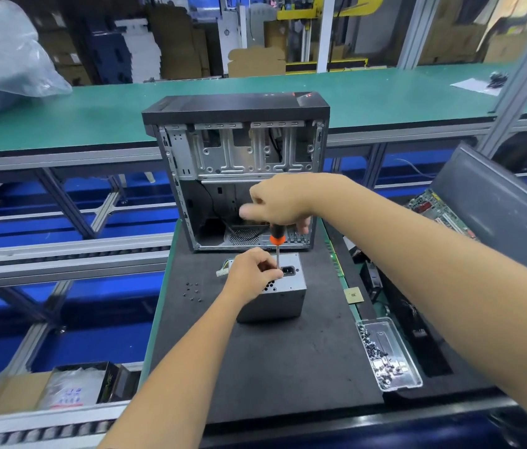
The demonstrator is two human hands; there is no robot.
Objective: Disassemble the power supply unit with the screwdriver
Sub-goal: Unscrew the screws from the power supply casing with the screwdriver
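Head view: grey metal box-shaped power supply unit (273, 294) stands on the dark mat of the table (288, 358). Left hand (251, 270) rests on the unit's top face, its grip pinching the steel shaft of the orange-and-black-handled screwdriver (277, 243) near the tip. Right hand (280, 199), above the unit, has its grip curled round the handle, holding the tool upright. Right of the unit lies a clear plastic tray (413, 372) of screws. Behind the unit stands an open black computer case (239, 108).
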